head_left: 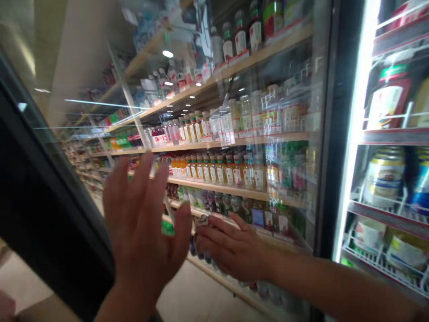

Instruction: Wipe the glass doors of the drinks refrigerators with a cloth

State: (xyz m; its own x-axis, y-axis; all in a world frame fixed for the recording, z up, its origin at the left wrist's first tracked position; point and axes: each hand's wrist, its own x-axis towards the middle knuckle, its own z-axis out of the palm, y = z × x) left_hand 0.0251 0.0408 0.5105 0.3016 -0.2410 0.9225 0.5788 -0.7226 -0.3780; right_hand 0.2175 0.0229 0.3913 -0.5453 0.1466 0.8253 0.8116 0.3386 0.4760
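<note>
Store cooler, glass door (284, 112) swung out, drink bottles (217, 170) on aisle shelves visible through it. Both hands are at the glass, low on the pane.

Left hand (144, 232): raised, palm toward the pane, fingers spread and pointing up, motion-blurred. Holds nothing. Cannot tell if it touches the glass or is just short of it.

Right hand (231, 248): arm comes in from the right, palm down flat on the pane, fingers stretched out to the left. A small greyish thing (202, 220) sits at the fingertips; too blurred to say what it is or whether it is pinned under them.

The two hands are near each other, not touching. The door's dark frame (43, 201) runs diagonally just left of the left hand. To the right, past the black upright, is the lit cooler interior with wire racks (385, 214) of jars and cans, well apart from both hands. The floor (187, 295) shows below.

Step in hand, by my read: working on the glass door itself with flat palms, nothing taken from the racks. A further push or sweep on the pane calls for full palm contact, even pressure, and fingers kept clear of the frame edge.
</note>
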